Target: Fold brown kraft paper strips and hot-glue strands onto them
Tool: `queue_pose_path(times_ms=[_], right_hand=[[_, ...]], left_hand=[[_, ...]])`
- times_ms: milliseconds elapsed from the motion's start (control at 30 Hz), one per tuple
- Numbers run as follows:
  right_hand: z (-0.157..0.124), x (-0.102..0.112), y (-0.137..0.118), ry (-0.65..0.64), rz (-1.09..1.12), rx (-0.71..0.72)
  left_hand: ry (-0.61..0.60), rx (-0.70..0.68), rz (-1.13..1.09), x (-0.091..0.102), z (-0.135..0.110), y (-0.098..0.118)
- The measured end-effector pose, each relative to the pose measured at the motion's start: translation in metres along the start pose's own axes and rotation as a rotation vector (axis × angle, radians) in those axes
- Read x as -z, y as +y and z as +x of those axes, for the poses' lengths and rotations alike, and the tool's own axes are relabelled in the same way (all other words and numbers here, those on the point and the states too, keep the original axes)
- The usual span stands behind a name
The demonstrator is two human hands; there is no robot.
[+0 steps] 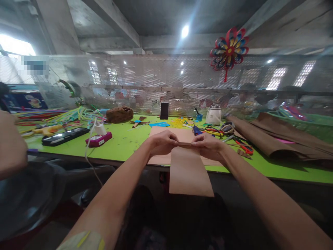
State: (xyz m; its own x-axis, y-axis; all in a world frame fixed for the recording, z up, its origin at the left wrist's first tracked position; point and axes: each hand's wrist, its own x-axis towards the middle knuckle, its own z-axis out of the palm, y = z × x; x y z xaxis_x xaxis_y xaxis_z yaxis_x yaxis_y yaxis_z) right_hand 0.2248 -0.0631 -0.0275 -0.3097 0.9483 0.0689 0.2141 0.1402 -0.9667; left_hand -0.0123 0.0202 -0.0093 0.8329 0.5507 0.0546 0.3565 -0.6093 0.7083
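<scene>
A sheet of brown paper (191, 175) hangs down over the near table edge. Along its top runs a narrow folded or rolled strip. My left hand (166, 141) pinches the left end of that strip, and my right hand (206, 143) pinches the right end. Both hands are just above a light brown board or sheet (160, 159) lying on the green table. Scissors with orange-red handles (244, 146) lie right of my right hand, beside small brown scraps (244, 153).
Large brown paper sheets (275, 139) lie at the right, near a green basket (307, 126). A magenta power strip (99, 139) with a white cable and a black case (65, 136) are at the left. A person's arm (11, 146) is at far left. A phone (164, 111) stands behind.
</scene>
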Motion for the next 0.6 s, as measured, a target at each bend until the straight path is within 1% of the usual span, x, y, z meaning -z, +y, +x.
queue_pose_path(times_ms=[67, 167, 233, 267, 300, 367, 433, 467, 533, 600], right_hand=[[0.003, 0.005, 0.0, 0.017, 0.016, 0.016], [0.008, 0.01, 0.001, 0.08, 0.09, 0.081], [0.009, 0.008, 0.0, 0.106, 0.138, 0.124], [0.008, 0.005, -0.001, 0.087, 0.164, 0.137], [0.007, 0.001, -0.004, 0.046, 0.186, 0.145], [0.001, -0.008, -0.013, -0.102, 0.238, 0.162], [-0.005, -0.016, -0.025, -0.234, 0.225, 0.222], [-0.008, -0.019, -0.032, -0.289, 0.185, 0.266], [-0.013, -0.024, -0.046, -0.368, 0.073, 0.355], [-0.015, -0.029, -0.059, -0.39, -0.011, 0.417]], left_hand=[[-0.007, 0.001, -0.075, 0.001, -0.002, 0.001], [-0.022, -0.026, -0.278, 0.002, -0.007, 0.005], [-0.029, -0.063, -0.441, 0.001, -0.009, 0.009], [-0.037, -0.078, -0.509, 0.0, -0.009, 0.011], [-0.051, -0.088, -0.561, -0.002, -0.009, 0.012], [-0.103, -0.093, -0.618, -0.006, -0.009, 0.016], [-0.176, -0.087, -0.649, -0.01, -0.009, 0.018], [-0.204, -0.077, -0.669, -0.012, -0.009, 0.019], [-0.245, -0.052, -0.705, -0.016, -0.01, 0.02], [-0.286, -0.046, -0.716, -0.021, -0.01, 0.02]])
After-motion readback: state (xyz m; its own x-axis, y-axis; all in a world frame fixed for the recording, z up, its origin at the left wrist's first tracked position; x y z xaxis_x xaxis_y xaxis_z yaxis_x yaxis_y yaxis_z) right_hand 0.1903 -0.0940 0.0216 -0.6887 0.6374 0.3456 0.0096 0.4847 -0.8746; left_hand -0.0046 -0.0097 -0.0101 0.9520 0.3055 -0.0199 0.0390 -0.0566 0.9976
